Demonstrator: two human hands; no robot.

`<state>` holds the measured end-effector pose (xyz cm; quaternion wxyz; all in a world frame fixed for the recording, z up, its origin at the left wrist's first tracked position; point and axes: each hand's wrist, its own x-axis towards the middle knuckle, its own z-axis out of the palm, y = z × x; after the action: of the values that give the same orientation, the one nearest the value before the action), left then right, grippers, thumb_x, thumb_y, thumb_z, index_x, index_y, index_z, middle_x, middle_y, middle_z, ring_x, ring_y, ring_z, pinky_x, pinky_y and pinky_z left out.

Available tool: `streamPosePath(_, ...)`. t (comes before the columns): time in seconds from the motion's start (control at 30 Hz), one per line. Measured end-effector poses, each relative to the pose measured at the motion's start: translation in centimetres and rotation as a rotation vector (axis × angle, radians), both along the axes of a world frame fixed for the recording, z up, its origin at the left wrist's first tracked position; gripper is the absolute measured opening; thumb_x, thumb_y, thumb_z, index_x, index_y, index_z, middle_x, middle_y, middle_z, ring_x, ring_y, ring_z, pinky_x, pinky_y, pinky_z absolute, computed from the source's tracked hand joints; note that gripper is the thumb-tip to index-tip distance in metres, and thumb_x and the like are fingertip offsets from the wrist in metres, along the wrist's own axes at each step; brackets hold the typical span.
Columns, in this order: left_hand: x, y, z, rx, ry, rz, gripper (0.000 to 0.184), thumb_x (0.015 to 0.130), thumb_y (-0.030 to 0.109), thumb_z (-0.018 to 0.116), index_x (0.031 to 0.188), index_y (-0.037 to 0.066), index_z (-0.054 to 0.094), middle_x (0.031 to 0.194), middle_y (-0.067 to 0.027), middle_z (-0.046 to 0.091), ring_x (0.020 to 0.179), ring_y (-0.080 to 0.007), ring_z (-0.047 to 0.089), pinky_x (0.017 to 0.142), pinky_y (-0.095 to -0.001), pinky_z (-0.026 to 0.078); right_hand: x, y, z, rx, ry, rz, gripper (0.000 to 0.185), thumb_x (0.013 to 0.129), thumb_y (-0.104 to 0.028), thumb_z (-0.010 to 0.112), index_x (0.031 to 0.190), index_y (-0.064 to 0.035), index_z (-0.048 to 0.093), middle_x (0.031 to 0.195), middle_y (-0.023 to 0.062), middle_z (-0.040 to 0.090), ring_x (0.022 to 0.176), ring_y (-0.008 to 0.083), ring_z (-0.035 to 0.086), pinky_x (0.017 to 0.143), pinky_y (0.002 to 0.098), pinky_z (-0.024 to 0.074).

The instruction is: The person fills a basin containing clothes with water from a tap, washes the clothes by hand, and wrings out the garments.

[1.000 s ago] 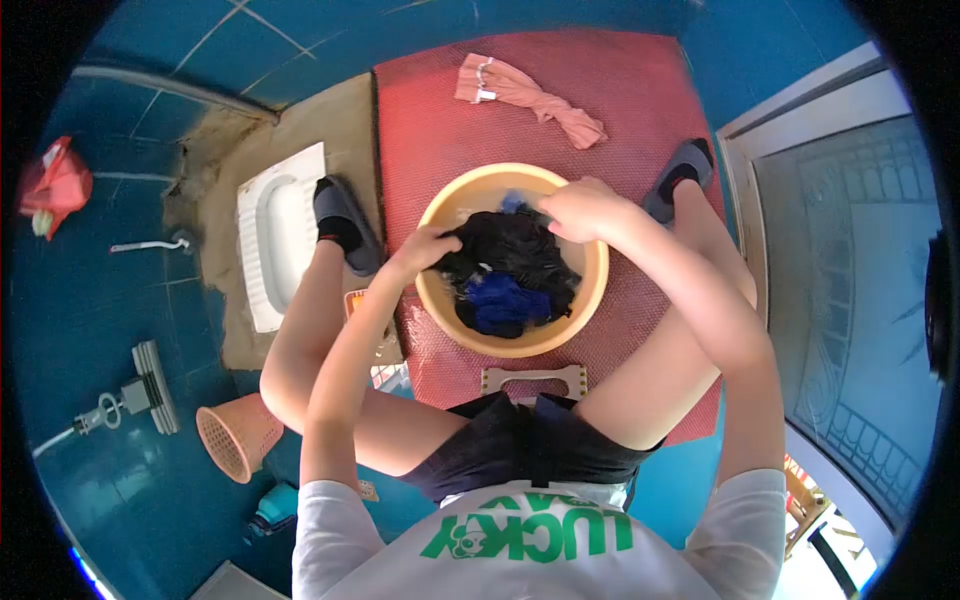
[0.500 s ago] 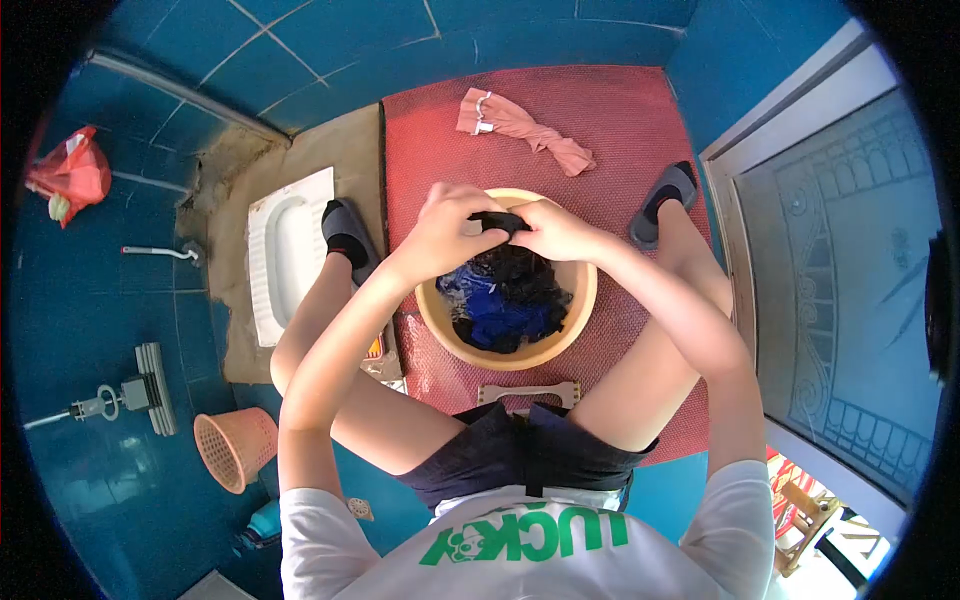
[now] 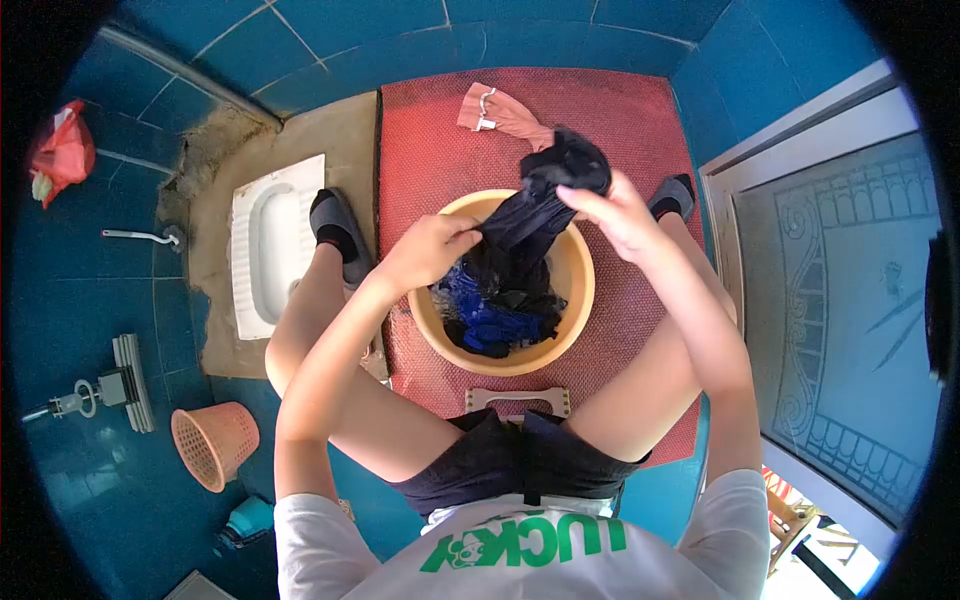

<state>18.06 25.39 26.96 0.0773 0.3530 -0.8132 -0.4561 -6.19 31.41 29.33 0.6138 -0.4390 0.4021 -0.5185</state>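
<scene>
A wet-looking black garment (image 3: 530, 215) is stretched up slantwise over the yellow basin (image 3: 425, 325). My left hand (image 3: 432, 248) pinches its lower left edge above the basin's left rim. At the upper right, my right hand (image 3: 622, 215) grips the bunched end, thumb on top, beyond the basin's far right rim. The garment's exact kind cannot be made out. Below it in the basin lie blue cloth (image 3: 495, 322) and more dark cloth, partly under water. Part of the twisted pink garment (image 3: 500, 108) on the mat is hidden behind the raised black one.
A red textured mat (image 3: 640, 380) lies under the basin. To the left are a squat toilet (image 3: 275, 245), an orange basket (image 3: 215, 445) and a mop head (image 3: 130, 385) by the tiled wall. A frosted door (image 3: 830, 290) stands at the right. My slippered feet flank the basin.
My hands were close together on the bunched black garment at the basin's far rim. Now they are apart: my right hand has lifted one end up and right, and the garment hangs unfolded between them.
</scene>
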Motion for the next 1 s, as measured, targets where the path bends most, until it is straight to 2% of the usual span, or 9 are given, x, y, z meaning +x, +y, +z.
streamPosePath(0.07,0.3,0.1,1.3,-0.073,-0.016,0.131,0.023,0.084,0.019,0.052,0.079,-0.002,0.057,0.063,-0.0201,0.055,0.063,-0.0333,0.058,0.06,-0.0377,0.043,-0.7,-0.5,-0.1,0.099,0.009,-0.045,0.029,0.08,-0.012,0.064,0.106,-0.0019,0.057,0.099,0.0054,0.061,0.089,0.0123,0.058,0.08,0.0261,0.0463)
streamPosePath(0.2,1.6,-0.5,2.9,-0.251,0.126,0.338,0.024,0.085,0.019,0.051,0.077,-0.004,0.055,0.062,-0.0191,0.051,0.06,-0.0266,0.054,0.06,-0.0341,0.042,-0.9,-0.8,-0.4,0.247,0.124,-0.11,0.026,0.081,-0.013,0.063,0.105,-0.0023,0.058,0.097,0.0035,0.062,0.087,0.0113,0.058,0.078,0.0259,0.0467)
streamPosePath(0.3,2.2,-0.8,2.8,0.055,0.212,0.468,0.024,0.089,0.019,0.049,0.083,-0.004,0.056,0.062,-0.0058,0.049,0.061,-0.011,0.049,0.059,-0.0275,0.041,-0.7,-1.2,-2.0,0.218,0.221,-0.037,0.023,0.082,-0.014,0.062,0.102,-0.0024,0.059,0.094,0.0031,0.063,0.084,0.0107,0.059,0.075,0.0256,0.0473)
streamPosePath(0.5,0.9,0.0,3.9,0.415,0.352,0.616,0.022,0.09,0.021,0.048,0.089,0.0,0.058,0.071,0.0003,0.052,0.065,-0.0079,0.049,0.063,-0.0241,0.046,-0.9,-2.0,-4.4,0.206,0.461,0.129,0.037,0.08,-0.027,0.065,0.105,-0.0004,0.06,0.094,0.0083,0.064,0.083,0.0157,0.061,0.077,0.028,0.0463)
streamPosePath(0.57,0.9,0.0,3.9,0.463,0.382,0.617,0.022,0.09,0.021,0.048,0.09,0.001,0.058,0.072,0.0,0.053,0.065,-0.0081,0.05,0.062,-0.0241,0.047,-0.9,-2.1,-3.3,0.23,1.306,0.394,0.052,0.072,-0.041,0.068,0.101,0.0011,0.061,0.092,0.0153,0.064,0.083,0.023,0.063,0.076,0.0329,0.047)
streamPosePath(0.6,0.9,-0.1,3.8,0.503,0.41,0.61,0.022,0.09,0.021,0.048,0.091,0.002,0.058,0.073,-0.0003,0.055,0.064,-0.0083,0.052,0.062,-0.0241,0.047,-0.9,-1.9,-3.6,0.201,1.388,0.424,0.064,0.064,-0.051,0.07,0.099,0.0018,0.061,0.091,0.0194,0.063,0.084,0.028,0.063,0.076,0.0358,0.0472)
streamPosePath(0.7,0.6,0.0,3.5,0.665,0.513,0.624,0.022,0.09,0.021,0.048,0.092,0.001,0.057,0.076,-0.0027,0.058,0.064,-0.0103,0.056,0.063,-0.024,0.049,0.1,-0.9,-3.5,0.058,1.394,0.406,0.062,0.066,-0.05,0.07,0.1,0.0017,0.061,0.093,0.0181,0.063,0.088,0.0262,0.062,0.079,0.0362,0.047)
streamPosePath(0.83,0.0,0.6,3.7,0.765,0.602,0.59,0.021,0.09,0.02,0.048,0.093,0.002,0.057,0.08,-0.0052,0.06,0.066,-0.0125,0.06,0.065,-0.0244,0.051,3.9,-0.1,-5.8,0.064,0.489,0.464,0.052,0.074,-0.04,0.069,0.103,0.0025,0.058,0.097,0.0149,0.062,0.091,0.0213,0.059,0.08,0.0307,0.047)
streamPosePath(1.0,-0.5,0.8,3.5,0.754,0.588,0.501,0.014,0.088,0.014,0.051,0.093,0.002,0.055,0.082,-0.0083,0.061,0.072,-0.0171,0.062,0.071,-0.0303,0.053,5.5,-0.1,-5.5,0.049,0.54,0.209,0.031,0.08,-0.026,0.065,0.089,0.0028,0.06,0.08,0.0085,0.062,0.074,0.0117,0.057,0.065,0.0272,0.0453)
